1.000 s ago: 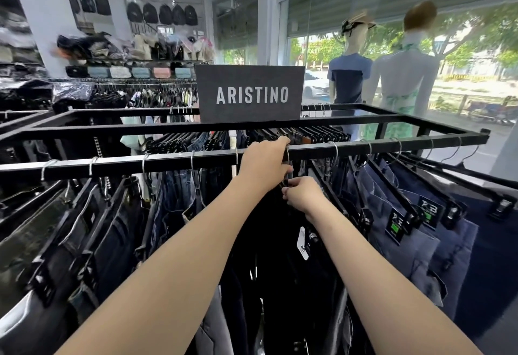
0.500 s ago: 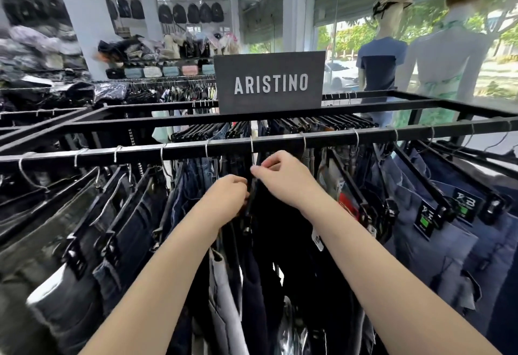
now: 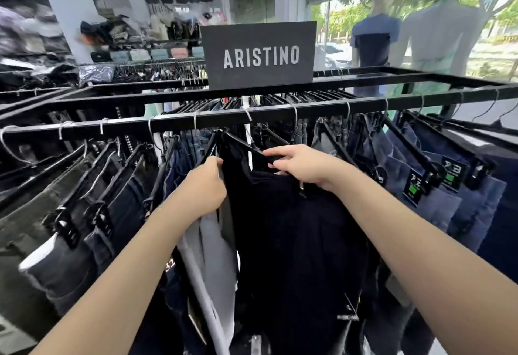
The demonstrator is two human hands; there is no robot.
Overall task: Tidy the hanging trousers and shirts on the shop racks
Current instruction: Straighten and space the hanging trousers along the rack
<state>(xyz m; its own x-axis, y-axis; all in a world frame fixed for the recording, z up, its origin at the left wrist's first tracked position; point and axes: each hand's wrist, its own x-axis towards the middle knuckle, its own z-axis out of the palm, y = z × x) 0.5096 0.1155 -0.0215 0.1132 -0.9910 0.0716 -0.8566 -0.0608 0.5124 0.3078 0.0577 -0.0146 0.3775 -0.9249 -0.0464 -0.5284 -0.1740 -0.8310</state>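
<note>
Black trousers (image 3: pixel 294 231) hang mid-rail on the black rack (image 3: pixel 280 112), among jeans. Left hand (image 3: pixel 206 189) grips the left waistband edge; right hand (image 3: pixel 304 166) pinches the black clip hanger (image 3: pixel 246 145) bar — probably to square the pair on its hanger. Fingertips buried in dark fabric; hanger clips hard to make out. Trouser legs cut off below.

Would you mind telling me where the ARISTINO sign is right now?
In the head view the ARISTINO sign stands upright at top centre on the rack's rear black rail, left of the two window mannequins.
</note>
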